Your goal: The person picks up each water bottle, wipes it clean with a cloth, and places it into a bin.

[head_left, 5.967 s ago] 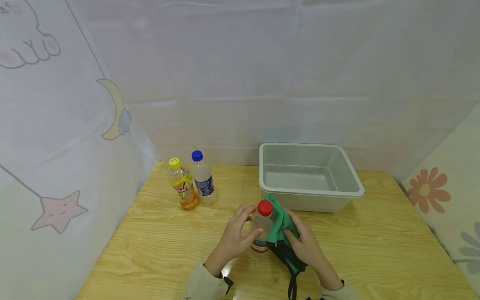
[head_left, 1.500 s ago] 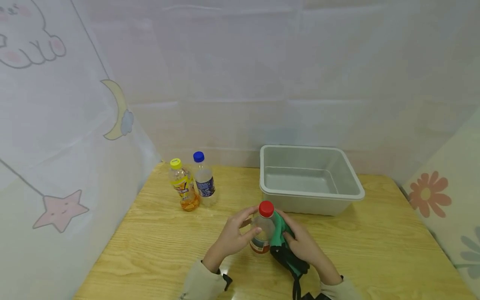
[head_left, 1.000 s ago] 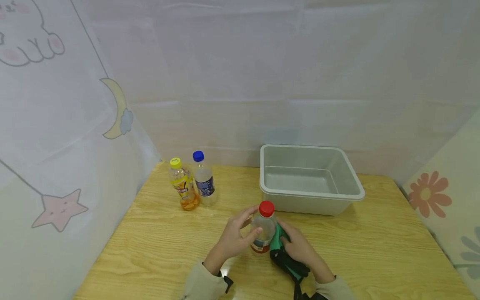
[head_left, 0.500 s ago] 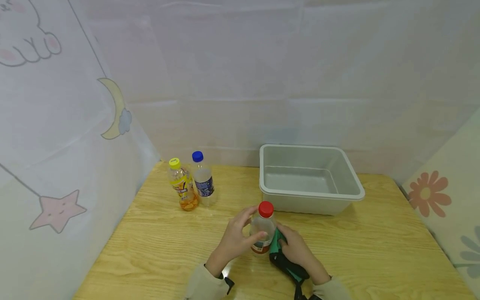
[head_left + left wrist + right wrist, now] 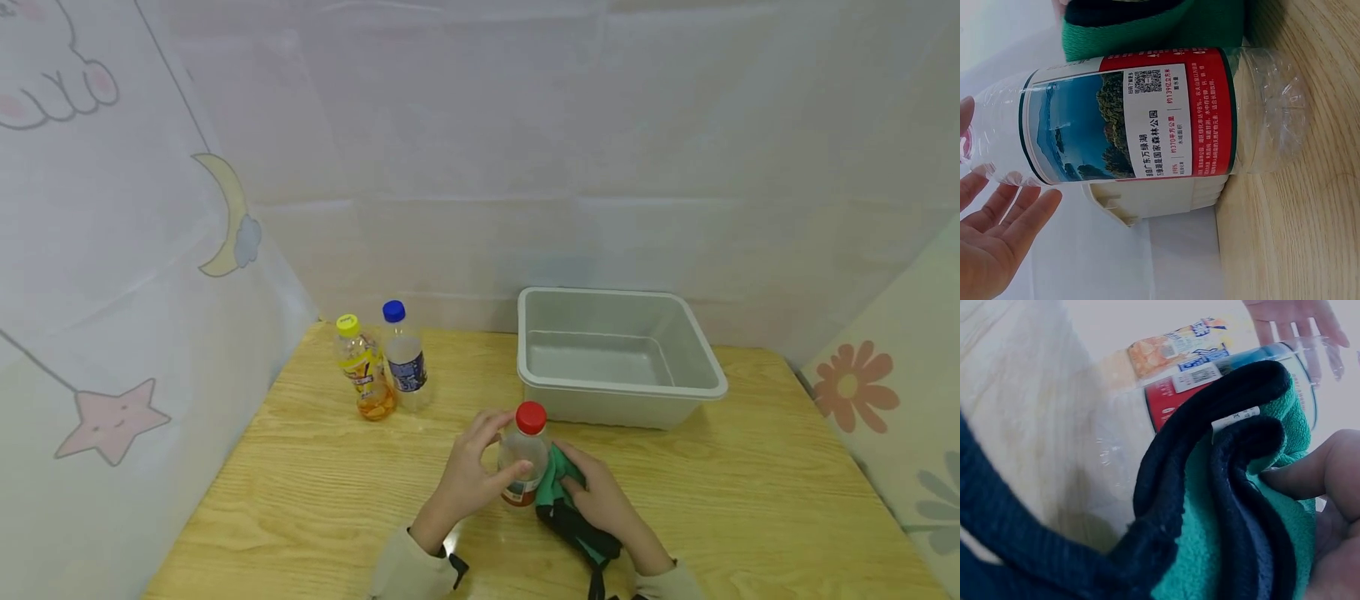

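Observation:
A clear plastic water bottle [image 5: 522, 450] with a red cap stands upright on the table. My left hand [image 5: 467, 475] holds its upper part between thumb and fingers. In the left wrist view the bottle [image 5: 1085, 125] shows a red and blue lake-picture label, with fingertips of my left hand [image 5: 1004, 231] at its shoulder. My right hand [image 5: 600, 496] grips a bunched green cloth [image 5: 553, 479] with black edging against the bottle's right side. The right wrist view shows the folded cloth [image 5: 1200, 531] between the thumb and fingers of my right hand [image 5: 1335, 506], partly hiding the bottle.
On the wooden table [image 5: 300, 500], a yellow-capped bottle [image 5: 363, 375] and a blue-capped bottle [image 5: 407, 371] stand together at the back left. Behind the hands, to the right, sits a grey plastic bin [image 5: 615, 400]. Printed white cloth [image 5: 450, 167] hangs behind and at the sides.
Compared with six seconds ago, my right hand and the cloth sit lower on the bottle, the cloth more bunched. My left thumb reaches slightly farther across the bottle, which stays in place.

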{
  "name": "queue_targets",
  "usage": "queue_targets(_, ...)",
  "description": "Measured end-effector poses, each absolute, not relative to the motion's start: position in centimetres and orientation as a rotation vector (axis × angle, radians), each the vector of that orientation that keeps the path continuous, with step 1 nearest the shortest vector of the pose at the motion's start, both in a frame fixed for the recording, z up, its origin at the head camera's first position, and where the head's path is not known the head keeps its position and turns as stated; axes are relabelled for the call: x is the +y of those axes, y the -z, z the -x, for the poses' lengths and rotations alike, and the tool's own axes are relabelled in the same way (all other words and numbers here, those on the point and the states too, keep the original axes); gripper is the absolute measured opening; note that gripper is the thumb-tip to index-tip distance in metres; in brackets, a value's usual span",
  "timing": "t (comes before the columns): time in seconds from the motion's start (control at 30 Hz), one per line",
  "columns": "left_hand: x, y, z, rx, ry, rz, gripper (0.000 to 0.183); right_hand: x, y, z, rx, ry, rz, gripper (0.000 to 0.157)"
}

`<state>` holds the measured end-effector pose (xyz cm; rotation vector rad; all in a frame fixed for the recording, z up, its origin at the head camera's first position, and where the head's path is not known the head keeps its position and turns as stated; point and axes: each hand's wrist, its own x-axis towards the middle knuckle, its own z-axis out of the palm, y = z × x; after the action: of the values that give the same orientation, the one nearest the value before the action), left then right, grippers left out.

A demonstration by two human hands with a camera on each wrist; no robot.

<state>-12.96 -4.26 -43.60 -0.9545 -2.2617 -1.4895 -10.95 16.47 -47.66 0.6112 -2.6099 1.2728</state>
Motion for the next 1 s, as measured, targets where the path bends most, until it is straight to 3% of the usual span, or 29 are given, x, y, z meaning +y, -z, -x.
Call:
queue_targets(0.23, -4.3, 43.4, 13.0, -2.257, 1.532, 0.977, 0.054, 16.8, 46.4, 11.0, -2.540, -1.279, -0.704, 0.065)
queue_targets(0.5, -4.2, 43.4, 13.1, -2.223, 1.546, 1.028, 0.059, 16.7, 44.9, 10.7, -2.513, -1.239, -0.684, 0.066)
queue_targets(1.0, -4.7, 43.1, 12.9, -2.319, 1.535, 1.032, 0.051, 16.7, 42.7, 10.5, -2.484, -1.206, -0.712, 0.068)
